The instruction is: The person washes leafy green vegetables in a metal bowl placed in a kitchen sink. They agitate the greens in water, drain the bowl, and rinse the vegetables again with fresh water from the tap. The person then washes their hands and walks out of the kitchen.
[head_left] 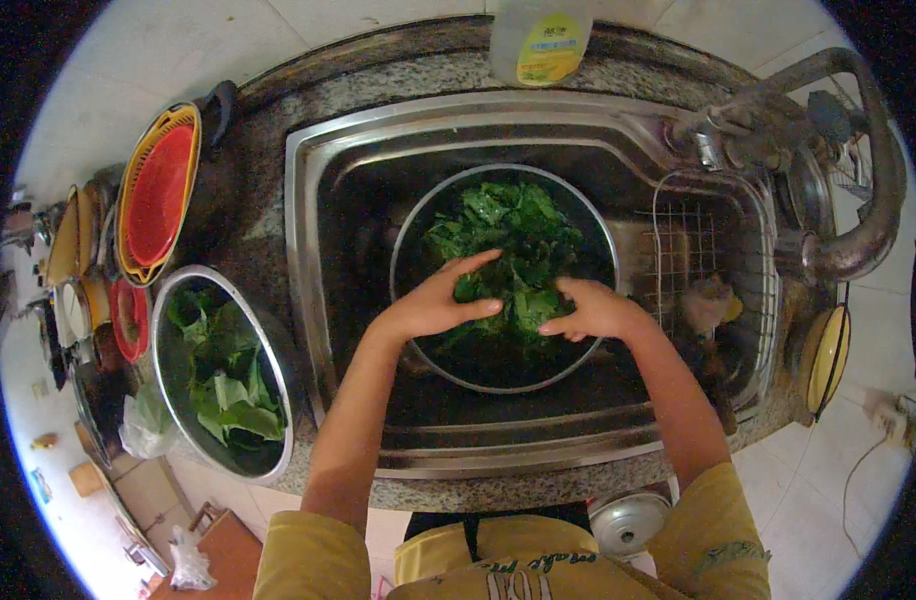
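Held the left hand [430, 304] low over a heap of leafy greens [508, 212], fingers [474, 263] spread wide, thumb well apart from forefinger, with nothing visibly gripped between. Held the right hand [603, 312] opposite, fingers curled in more narrowly at the near right side of the same heap; could not tell from this view of any leaf pinched there. Had the leafy greens between and beyond both hands, inside a round bowl [503, 168], with both arms reaching in over its rim.

Judged the step in hand as working through the heap by hand, probably loosening or washing, though could make out no water for certain in the dark bowl. Judged the next move to call for closing in from both sides, gathering a loose clump gently and turning or lifting it clear of the rim, without spilling over the edge.

Saw the round bowl set within a steel sink [300, 250], with a wire basket [688, 235] to its right and a tap [711, 152] at the far right corner. Saw a second bowl [157, 350] of broader loose leaves [236, 412] left of the sink, apparently on the tabletop [413, 88]. Noted, farther out, a red-and-yellow basket [161, 190] beyond that bowl and a yellow-labelled bottle [553, 48] behind the sink.
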`<state>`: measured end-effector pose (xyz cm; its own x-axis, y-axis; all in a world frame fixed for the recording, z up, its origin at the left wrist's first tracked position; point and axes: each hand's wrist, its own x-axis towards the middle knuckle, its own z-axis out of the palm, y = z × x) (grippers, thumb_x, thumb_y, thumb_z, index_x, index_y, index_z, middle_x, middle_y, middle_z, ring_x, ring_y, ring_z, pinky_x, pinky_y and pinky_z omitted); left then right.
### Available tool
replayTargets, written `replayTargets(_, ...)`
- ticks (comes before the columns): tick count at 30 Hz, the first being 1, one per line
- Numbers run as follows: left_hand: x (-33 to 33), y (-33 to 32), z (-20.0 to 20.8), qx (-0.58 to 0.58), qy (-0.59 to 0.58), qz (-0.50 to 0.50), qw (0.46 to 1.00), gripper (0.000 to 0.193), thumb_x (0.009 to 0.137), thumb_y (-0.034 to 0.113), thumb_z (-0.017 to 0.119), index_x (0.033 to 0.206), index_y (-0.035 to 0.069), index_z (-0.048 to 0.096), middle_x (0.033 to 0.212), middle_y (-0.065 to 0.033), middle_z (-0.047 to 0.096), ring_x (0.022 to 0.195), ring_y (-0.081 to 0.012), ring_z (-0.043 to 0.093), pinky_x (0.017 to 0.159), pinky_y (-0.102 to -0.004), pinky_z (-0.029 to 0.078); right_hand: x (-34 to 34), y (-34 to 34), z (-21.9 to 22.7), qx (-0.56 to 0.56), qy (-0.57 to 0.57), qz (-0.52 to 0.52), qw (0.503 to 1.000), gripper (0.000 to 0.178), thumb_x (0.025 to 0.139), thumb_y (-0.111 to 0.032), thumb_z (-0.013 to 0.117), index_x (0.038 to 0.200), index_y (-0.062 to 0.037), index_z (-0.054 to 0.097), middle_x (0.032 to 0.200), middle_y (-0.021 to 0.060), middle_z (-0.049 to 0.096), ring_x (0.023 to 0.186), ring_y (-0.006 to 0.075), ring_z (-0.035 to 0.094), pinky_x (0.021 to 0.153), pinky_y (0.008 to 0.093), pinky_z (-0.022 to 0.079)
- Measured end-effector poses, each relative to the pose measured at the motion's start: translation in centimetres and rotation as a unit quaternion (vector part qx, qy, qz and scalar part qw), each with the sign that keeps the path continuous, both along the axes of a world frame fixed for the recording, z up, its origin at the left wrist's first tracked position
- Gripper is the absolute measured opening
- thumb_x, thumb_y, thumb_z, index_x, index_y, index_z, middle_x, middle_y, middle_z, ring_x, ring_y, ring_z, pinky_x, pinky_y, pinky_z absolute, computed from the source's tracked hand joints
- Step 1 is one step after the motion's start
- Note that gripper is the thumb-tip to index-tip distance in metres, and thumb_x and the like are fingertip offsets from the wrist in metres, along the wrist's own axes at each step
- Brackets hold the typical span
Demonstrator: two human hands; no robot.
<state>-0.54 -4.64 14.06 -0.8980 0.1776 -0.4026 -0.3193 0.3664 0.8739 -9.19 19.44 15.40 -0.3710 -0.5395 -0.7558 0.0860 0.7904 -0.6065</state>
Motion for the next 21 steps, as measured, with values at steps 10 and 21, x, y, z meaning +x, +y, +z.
replayTargets(10,0.3,6.2,-10.6,-0.45,0.099,-0.131,0.878,0.083,0.086,0.058,0.049,0.149,0.02,0.012,0.155,-0.0137,0.007,0.14,-0.0411,0.011,0.106,-0.0623,0.023,2.9,-2.2,-12.9,0.083,0.485,0.123,0.862,0.055,0.088,-0.02,0.051,0.141,-0.0121,0.036,0.148,0.0165,0.03,0.137,0.0351,0.027,0.111,0.0464,0.025)
replayTargets(21,-2.7,2.7,-7.9,-0.353,0.055,-0.012,0.934,0.053,0.086,0.027,0.061,0.134,0.012,0.046,0.139,-0.015,0.04,0.123,-0.0357,0.042,0.096,-0.047,0.042,-3.3,-5.1,-9.3,0.082,0.406,-0.094,0.905,0.028,0.081,-0.025,0.065,0.088,0.0022,0.061,0.087,0.0223,0.062,0.081,0.0395,0.062,0.071,0.0469,0.051)
